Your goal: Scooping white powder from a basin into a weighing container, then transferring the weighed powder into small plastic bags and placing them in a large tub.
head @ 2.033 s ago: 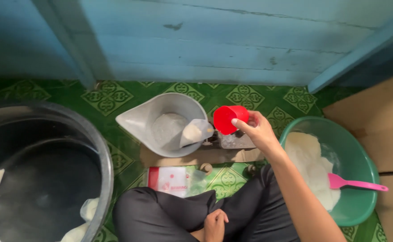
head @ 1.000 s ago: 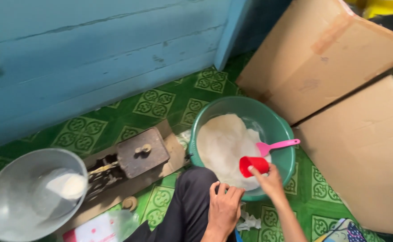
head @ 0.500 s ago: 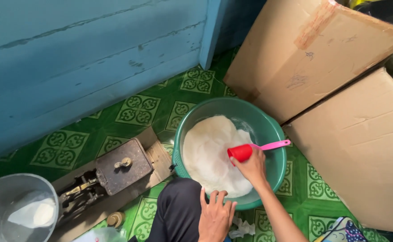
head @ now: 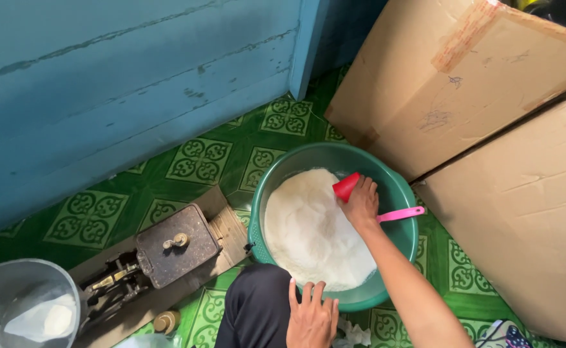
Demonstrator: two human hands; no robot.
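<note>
A person sits on a green patterned floor (head: 199, 161), seen from above. The right hand (head: 360, 203) is closed around a red scoop (head: 346, 186), pressing it down into white powder (head: 312, 229) that fills much of a green plastic basin (head: 402, 235). The scoop sits near the basin's far rim. A pink handle (head: 402, 214) pokes out from under the hand, across the basin's right side. The left hand (head: 312, 316) rests with fingers spread and flat on the person's dark-trousered knee (head: 257, 309), just touching the basin's near edge. Two large cardboard boxes (head: 463, 90) crowd the basin's right and far sides, almost touching it. To the left, open floor separates the basin from a balance scale (head: 167, 248) with a metal pan (head: 12, 303). A blue wooden wall (head: 122, 77) closes the far side.
</note>
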